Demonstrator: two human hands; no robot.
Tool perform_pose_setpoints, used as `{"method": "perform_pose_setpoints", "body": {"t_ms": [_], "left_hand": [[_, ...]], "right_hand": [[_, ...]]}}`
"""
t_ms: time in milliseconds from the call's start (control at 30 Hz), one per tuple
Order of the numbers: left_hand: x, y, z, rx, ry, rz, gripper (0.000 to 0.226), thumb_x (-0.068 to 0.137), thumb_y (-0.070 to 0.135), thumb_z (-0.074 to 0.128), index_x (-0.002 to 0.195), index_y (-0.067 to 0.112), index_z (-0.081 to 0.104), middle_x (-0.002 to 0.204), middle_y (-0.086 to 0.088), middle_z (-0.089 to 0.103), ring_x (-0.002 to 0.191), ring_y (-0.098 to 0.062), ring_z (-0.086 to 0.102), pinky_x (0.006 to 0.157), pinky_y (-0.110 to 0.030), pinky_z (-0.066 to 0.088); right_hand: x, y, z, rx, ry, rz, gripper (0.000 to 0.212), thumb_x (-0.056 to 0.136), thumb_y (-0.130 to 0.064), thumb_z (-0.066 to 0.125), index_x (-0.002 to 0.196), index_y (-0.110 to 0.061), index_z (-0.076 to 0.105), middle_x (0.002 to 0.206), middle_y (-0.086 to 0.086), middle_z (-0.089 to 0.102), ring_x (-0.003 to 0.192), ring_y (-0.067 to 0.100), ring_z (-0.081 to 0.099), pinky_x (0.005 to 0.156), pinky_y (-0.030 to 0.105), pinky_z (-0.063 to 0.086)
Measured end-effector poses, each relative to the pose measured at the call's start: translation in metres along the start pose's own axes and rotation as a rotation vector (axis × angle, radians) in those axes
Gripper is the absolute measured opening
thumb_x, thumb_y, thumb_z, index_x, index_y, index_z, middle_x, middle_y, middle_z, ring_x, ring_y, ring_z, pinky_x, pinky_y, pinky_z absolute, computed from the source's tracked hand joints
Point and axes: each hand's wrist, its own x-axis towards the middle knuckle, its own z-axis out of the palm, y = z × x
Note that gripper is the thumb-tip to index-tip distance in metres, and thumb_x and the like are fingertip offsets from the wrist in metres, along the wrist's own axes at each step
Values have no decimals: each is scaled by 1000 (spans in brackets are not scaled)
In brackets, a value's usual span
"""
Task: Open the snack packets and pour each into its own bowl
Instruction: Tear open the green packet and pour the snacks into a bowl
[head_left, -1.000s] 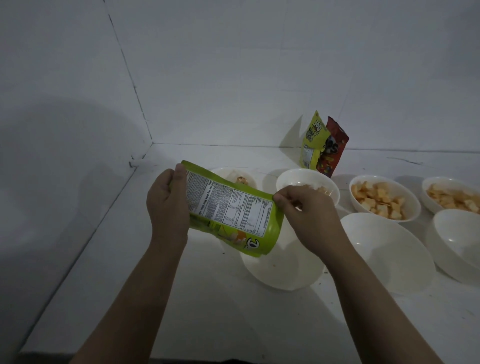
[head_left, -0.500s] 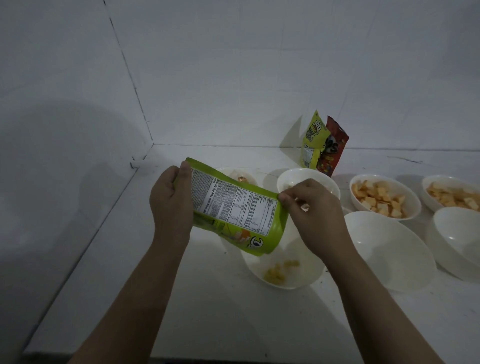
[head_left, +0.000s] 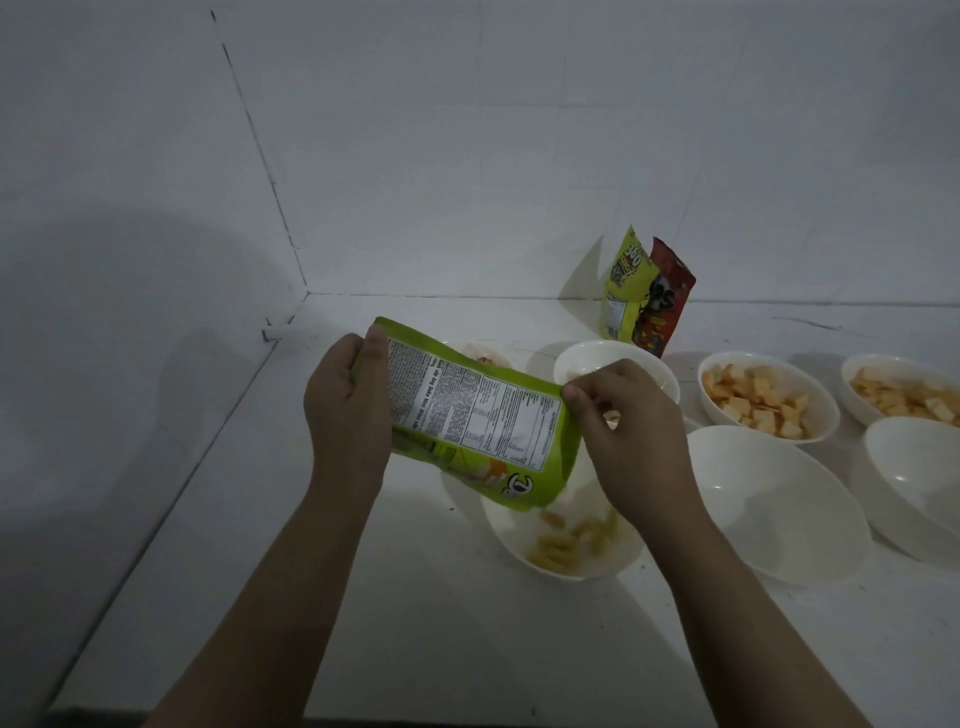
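Observation:
A green snack packet hangs tilted over a white bowl, its printed back facing me and its lower corner pointing down. My left hand grips the packet's upper left end. My right hand pinches its right edge. Pale yellow snack pieces lie in that bowl and drop from the packet. Two more packets, yellow-green and red, stand against the back wall.
Empty white bowls sit to the right and far right. Behind them, two bowls hold orange squares. Two further bowls stand behind the packet. White walls close the left and back.
The packet has tipped further and snack pieces have fallen into the bowl, which was empty a second ago. More pieces lie there now. Both hands keep their hold.

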Motion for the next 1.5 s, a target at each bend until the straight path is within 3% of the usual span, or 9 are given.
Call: {"method": "perform_pose_setpoints", "body": {"t_ms": [333,533,700,900,1100,1267,1333,1400,1500], "left_hand": [[0,5,0,15,-23,45,46,101,33,47,68,3,42,65,-4,41,58,-8,37,49,-19,30],[1,5,2,41,-34,60,45,101,34,47,65,8,37,63,-3,37,58,-9,35,51,-22,28],[2,9,4,56,-42,101,44,101,31,49,63,13,35,60,2,32,54,-5,29,48,-19,24],[0,10,5,68,-42,132,48,101,30,49,65,1,34,61,-1,31,54,-5,28,47,-16,24],[-5,13,5,78,-57,186,49,101,33,47,66,2,33,60,-2,31,55,-6,29,47,-17,24],[-5,13,5,97,-78,200,49,102,33,46,65,4,31,59,-3,29,54,-7,27,48,-21,23],[-6,14,7,104,-111,204,49,101,33,46,65,4,31,58,-2,29,53,-6,27,47,-21,23],[-9,15,10,97,-147,206,49,101,33,46,66,3,32,58,-1,31,52,-6,28,47,-22,24],[-12,15,11,87,-190,228,47,102,32,44,67,5,32,58,-5,32,53,-9,30,47,-27,26]], "right_hand": [[0,1,0,14,-16,35,10,92,-18,65,89,-13,74,103,-5,49,76,-2,53,67,3,37],[-1,1,-2,2,-10,31,11,94,-19,63,91,-14,73,110,-8,48,76,-2,54,67,4,38],[1,2,-7,12,-36,37,11,95,-19,61,88,-17,70,97,-8,53,78,0,53,67,3,36],[-1,10,-8,54,-49,75,9,93,-21,64,88,-20,71,104,-4,49,87,10,54,77,21,42],[1,8,-17,79,-82,68,11,92,-21,65,86,-29,68,101,-5,50,85,0,53,70,3,39],[1,7,-23,-12,-226,62,11,95,-25,60,87,-28,66,102,-4,59,87,4,55,79,20,44],[-1,2,-21,8,-276,46,14,97,-27,56,101,-27,70,103,-10,64,94,6,56,87,29,47],[-5,-6,-18,95,-299,22,24,99,-24,54,114,-31,71,95,-26,64,94,-5,59,84,22,48],[-7,-7,-13,124,-218,-7,26,99,-19,54,112,-29,73,85,-35,61,89,-17,57,77,8,44]]}}
